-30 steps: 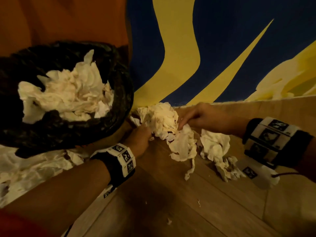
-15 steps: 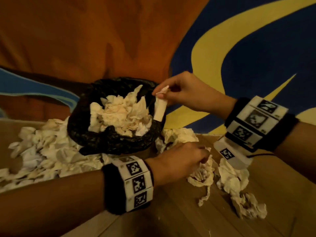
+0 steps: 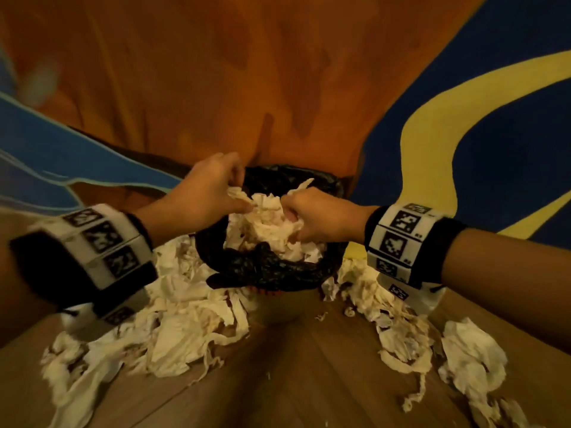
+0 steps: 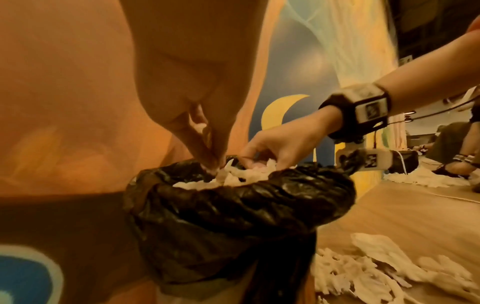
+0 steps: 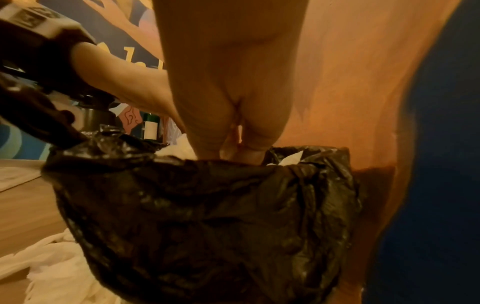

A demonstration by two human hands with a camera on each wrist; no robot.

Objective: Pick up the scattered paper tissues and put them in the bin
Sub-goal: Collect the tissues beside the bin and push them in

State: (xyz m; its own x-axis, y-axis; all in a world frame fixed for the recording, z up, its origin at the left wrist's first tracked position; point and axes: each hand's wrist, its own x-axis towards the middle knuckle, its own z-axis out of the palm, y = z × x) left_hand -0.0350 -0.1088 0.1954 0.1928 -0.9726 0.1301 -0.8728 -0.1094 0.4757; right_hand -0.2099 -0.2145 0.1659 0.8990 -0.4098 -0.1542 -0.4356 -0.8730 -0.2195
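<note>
The bin [image 3: 272, 270], lined with a black bag, stands against the wall, heaped with crumpled paper tissues [image 3: 265, 223]. My left hand [image 3: 244, 196] hovers over its far left rim and pinches a tissue [image 3: 236, 193] at the top of the heap. In the left wrist view its fingertips [image 4: 211, 162] are bunched together on white paper. My right hand [image 3: 293, 220] is over the right side of the bin, fingers curled into a tissue on the heap. The right wrist view shows its fingers [image 5: 233, 148] dipping behind the bag rim [image 5: 207, 168].
Loose tissues lie on the wooden floor on both sides of the bin: a wide pile on the left [image 3: 185, 329] and a trail on the right [image 3: 401, 329] reaching a big wad [image 3: 472, 359]. A painted wall rises right behind the bin. A green bottle [image 5: 150, 125] stands farther off.
Both hands rose from the tissues on the floor to the bin. The right hand carried its tissue over the rim into the heap; the left hand followed with another tissue.
</note>
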